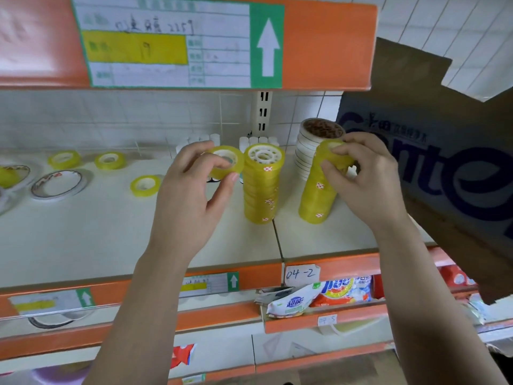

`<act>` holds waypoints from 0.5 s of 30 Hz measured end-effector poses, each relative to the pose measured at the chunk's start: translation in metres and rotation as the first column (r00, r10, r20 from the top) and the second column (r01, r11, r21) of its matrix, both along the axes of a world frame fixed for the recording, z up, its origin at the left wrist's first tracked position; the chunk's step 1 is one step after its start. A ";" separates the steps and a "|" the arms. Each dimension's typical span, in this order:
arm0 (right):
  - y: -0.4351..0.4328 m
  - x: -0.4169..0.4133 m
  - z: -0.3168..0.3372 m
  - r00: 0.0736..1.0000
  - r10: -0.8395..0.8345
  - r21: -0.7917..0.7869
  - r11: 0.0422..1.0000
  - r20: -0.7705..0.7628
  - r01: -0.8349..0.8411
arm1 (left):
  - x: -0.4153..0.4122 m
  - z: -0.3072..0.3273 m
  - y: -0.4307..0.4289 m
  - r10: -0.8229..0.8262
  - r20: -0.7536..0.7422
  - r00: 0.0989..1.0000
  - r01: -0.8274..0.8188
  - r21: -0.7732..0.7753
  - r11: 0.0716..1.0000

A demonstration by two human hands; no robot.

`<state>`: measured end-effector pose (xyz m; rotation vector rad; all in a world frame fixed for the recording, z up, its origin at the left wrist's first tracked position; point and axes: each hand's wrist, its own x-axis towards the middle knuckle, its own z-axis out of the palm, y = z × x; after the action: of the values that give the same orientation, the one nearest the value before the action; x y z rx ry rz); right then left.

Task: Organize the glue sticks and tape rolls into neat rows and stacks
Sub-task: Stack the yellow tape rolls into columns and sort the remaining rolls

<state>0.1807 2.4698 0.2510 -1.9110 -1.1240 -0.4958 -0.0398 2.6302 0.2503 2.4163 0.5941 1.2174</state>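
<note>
My left hand (191, 187) holds one yellow tape roll (226, 161) beside the top of a tall stack of yellow tape rolls (262, 187) on the white shelf (111, 232). My right hand (361, 176) grips the top roll of a second, leaning yellow stack (319, 193). Behind it stands a stack of white-edged tape rolls (308, 147). White glue sticks (258, 140) stand in rows at the back wall. Loose yellow rolls (145, 185) lie to the left, another loose roll (110, 160) further back.
Wide flat tape rolls (57, 186) lie at the shelf's left. A cardboard box (433, 162) leans in at the right. The orange shelf above (319, 45) overhangs the work area. Detergent packets (319, 295) fill the lower shelf.
</note>
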 end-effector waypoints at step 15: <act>0.004 0.005 -0.006 0.998 0.027 0.031 0.999 -0.062 -0.025 | 0.003 0.001 -0.017 0.009 -0.015 1.000 -0.009 0.010 1.000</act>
<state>0.1854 2.4738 0.2446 -1.8714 -1.0936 -0.4335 -0.0372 2.6131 0.2516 2.4359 0.6048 1.2098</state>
